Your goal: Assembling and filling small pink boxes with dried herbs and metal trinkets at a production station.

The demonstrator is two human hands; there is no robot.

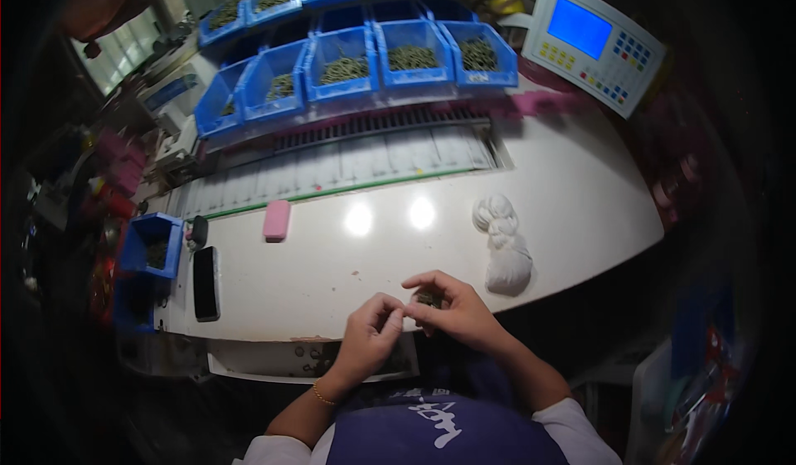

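My left hand point(372, 333) is over the front edge of the white table, its fingers closed in a pinch that meets my right thumb. What the pinch holds, if anything, is too small to make out. Curled beside it, my right hand point(461, 309) has a small dark green thing point(429, 299) in the hollow between thumb and fingers; its kind does not show. A white knotted cloth bundle point(507, 268) lies on the table to the right of my hands. Below my left hand, a shallow white drawer point(249, 363) shows several small dark pieces inside.
Blue bins point(342, 65) filled with greenish thin pieces stand in rows at the back, behind a long slotted panel point(348, 165). On the table point(572, 216) lie a pink block point(277, 220) and a phone point(206, 283). A keypad panel with a blue screen point(580, 28) stands back right.
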